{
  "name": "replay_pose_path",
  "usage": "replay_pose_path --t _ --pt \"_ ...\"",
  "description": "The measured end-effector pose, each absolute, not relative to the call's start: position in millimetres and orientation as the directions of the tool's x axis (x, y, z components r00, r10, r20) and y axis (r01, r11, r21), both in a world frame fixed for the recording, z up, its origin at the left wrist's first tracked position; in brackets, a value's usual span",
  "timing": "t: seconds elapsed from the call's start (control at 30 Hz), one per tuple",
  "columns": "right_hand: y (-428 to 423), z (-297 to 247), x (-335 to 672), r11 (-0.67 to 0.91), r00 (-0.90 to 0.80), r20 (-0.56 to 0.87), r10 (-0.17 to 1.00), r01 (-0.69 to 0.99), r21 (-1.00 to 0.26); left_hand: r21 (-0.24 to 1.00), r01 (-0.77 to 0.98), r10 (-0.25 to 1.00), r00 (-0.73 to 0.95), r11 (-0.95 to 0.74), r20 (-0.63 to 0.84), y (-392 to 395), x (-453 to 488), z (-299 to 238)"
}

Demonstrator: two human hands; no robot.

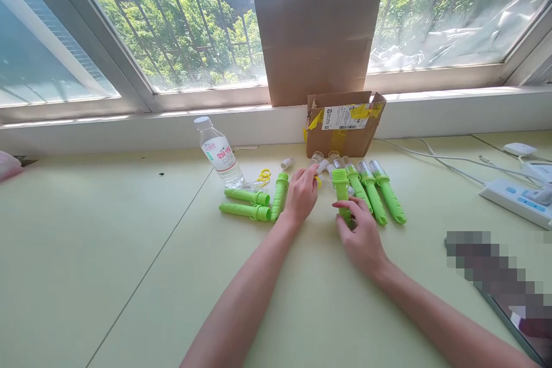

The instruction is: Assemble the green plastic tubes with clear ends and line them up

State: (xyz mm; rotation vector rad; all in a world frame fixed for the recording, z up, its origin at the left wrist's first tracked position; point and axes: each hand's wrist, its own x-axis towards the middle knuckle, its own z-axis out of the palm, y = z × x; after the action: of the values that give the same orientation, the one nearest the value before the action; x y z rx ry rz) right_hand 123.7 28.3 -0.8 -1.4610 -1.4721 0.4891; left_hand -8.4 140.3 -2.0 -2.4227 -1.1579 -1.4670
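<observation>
My right hand [360, 236] is wrapped round a green threaded handle [340, 179], which stands nearly upright with its screw end up. To its left, my left hand [302, 192] has its fingers drawn together beside a yellow ring [318, 181] and a small white piece [322, 167]. Whatever lies between those fingertips is hidden. Just left of that hand, another green handle [280, 195] points away from me. Two more green handles, one nearer [245, 211] and one farther [246, 196], lie sideways. On the right rest several green handles with clear caps [390, 192].
A water bottle [221, 152] stands at left beside yellow rings [263, 177] and a white cylinder [287, 163]. Behind the parts is an open cardboard box [340, 135]. Cables run to a power strip [517, 201]; a dark flat device [509, 316], partly blurred, lies at lower right.
</observation>
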Motion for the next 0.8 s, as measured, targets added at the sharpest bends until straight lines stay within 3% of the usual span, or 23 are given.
replay_pose_path --t 0.17,0.8 --pt "29.2 -1.7 124.3 0.245 0.226 0.436 0.871 0.571 -0.784 0.328 0.607 0.558 0.234 -0.724 0.796 139.6 -8.7 -3.1" --pt "30.3 -5.1 125.9 0.247 0.188 0.425 0.885 0.584 -0.773 0.263 0.691 0.538 0.215 -0.674 0.815 141.3 -17.0 -3.8"
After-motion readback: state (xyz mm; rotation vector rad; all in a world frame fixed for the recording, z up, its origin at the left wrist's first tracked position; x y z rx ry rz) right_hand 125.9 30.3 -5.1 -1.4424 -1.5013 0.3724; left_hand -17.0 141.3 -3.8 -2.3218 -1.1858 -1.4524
